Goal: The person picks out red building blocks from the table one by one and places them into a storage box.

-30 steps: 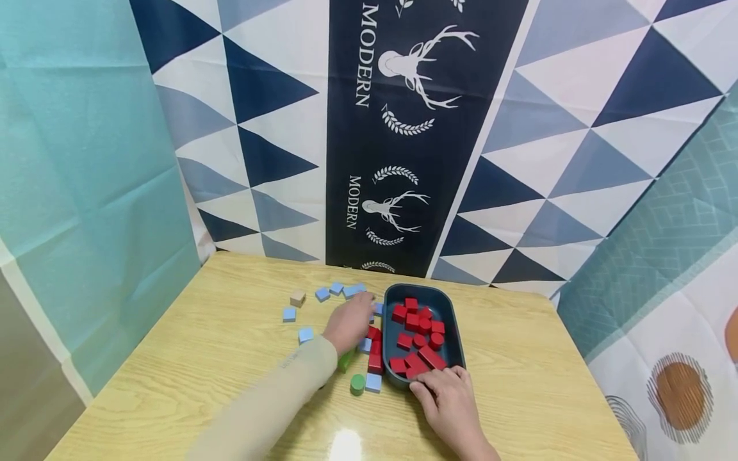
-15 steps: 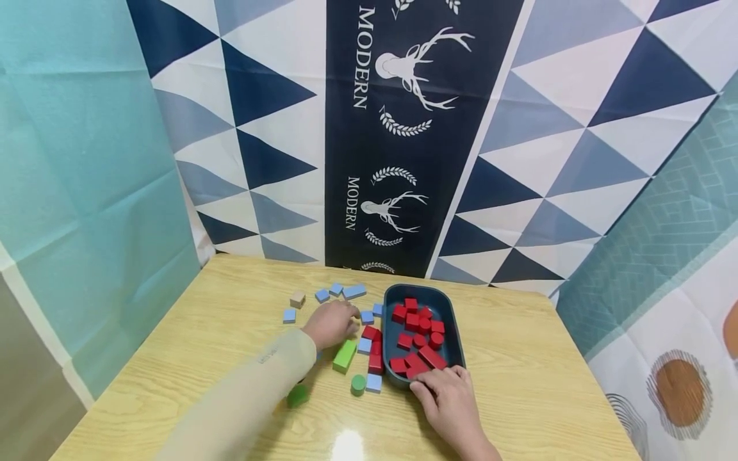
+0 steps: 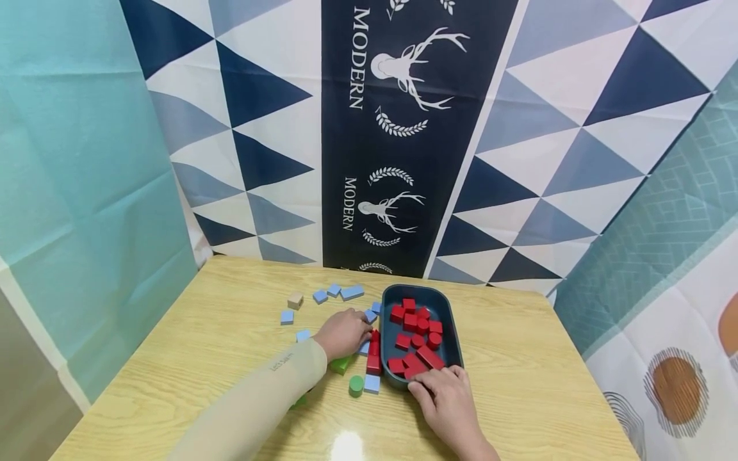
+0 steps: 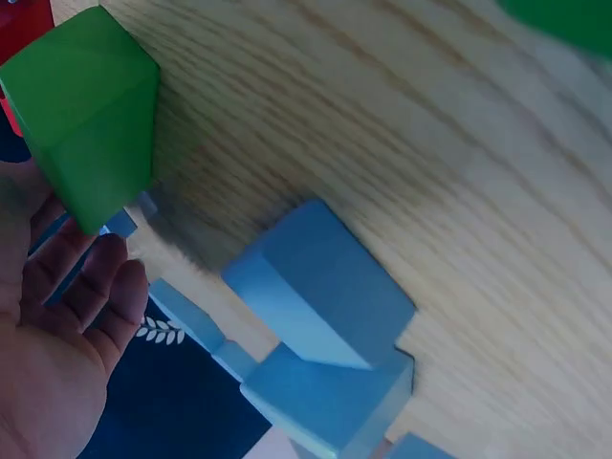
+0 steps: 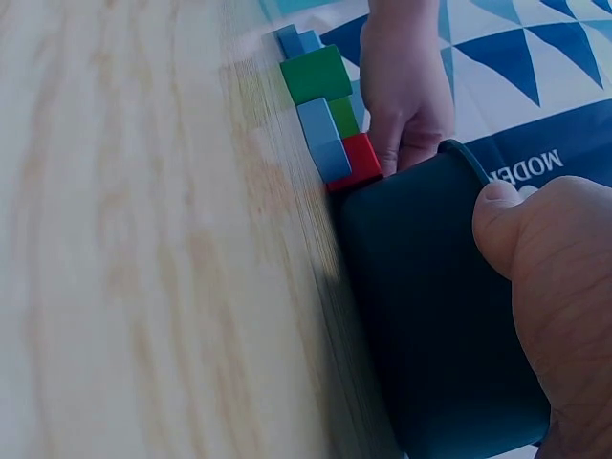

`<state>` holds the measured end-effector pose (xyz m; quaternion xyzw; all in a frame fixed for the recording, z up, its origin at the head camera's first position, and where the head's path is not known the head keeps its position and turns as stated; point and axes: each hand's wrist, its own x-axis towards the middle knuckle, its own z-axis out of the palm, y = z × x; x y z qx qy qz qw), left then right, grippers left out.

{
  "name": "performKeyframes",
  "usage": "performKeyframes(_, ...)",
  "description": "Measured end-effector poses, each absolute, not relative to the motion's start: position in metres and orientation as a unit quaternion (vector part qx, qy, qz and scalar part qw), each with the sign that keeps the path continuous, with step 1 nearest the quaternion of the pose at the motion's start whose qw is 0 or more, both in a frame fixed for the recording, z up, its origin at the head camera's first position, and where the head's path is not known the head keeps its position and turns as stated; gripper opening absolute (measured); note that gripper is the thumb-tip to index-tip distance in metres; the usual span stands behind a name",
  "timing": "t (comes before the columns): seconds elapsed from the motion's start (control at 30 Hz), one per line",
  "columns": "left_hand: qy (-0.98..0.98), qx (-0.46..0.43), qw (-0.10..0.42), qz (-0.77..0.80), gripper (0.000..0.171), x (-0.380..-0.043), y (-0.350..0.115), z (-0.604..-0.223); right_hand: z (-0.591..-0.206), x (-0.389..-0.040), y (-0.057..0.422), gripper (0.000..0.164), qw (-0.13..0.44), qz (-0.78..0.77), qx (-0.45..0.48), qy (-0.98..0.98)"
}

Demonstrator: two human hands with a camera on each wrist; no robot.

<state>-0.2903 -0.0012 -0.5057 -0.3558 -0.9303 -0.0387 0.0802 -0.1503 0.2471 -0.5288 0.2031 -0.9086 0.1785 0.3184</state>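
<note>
My left hand (image 3: 344, 331) reaches down beside the dark blue bin (image 3: 458, 342), fingertips at the red blocks (image 3: 373, 363) lined up along its left side. Some fingers show loosely bent in the left wrist view, partly behind a green block (image 4: 91, 105). The thumb is hidden there, and I cannot tell whether it pinches a red block. My right hand (image 3: 446, 400) grips the bin's near rim, its thumb (image 5: 497, 225) over the edge in the right wrist view. Several red blocks (image 3: 428, 357), cubes, cylinders and longer bars, lie inside the bin.
A green cylinder (image 3: 356, 385) and a blue block (image 3: 371, 384) lie near the bin's front left corner. Several blue blocks (image 3: 352, 292) and a plain wooden block (image 3: 295, 300) are spread farther back and left. A patterned cloth (image 3: 277, 160) hangs behind the table.
My left hand first drew back leftward from the blue blocks by the bin, then came right to the red blocks. A blue block there has turned slightly. The right hand stays on the rim.
</note>
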Motion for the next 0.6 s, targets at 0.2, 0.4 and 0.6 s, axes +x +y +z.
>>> performKeyframes(0.2,-0.943,-0.321,0.084,-0.002,0.02,-0.289,-0.008,-0.502,-0.529,-0.15,0.248,0.01,0.323,0.177,0.205,-0.907)
performKeyframes(0.4,-0.959,-0.272,0.077,0.004,0.026,-0.29,-0.018,-0.5,-0.528,-0.15,0.247,0.01,0.319,0.176,0.201,-0.909)
performKeyframes(0.6,-0.963,-0.26,0.072,0.006,0.029,-0.288,-0.023,-0.497,-0.527,-0.149,0.247,0.01,0.315,0.176,0.197,-0.912)
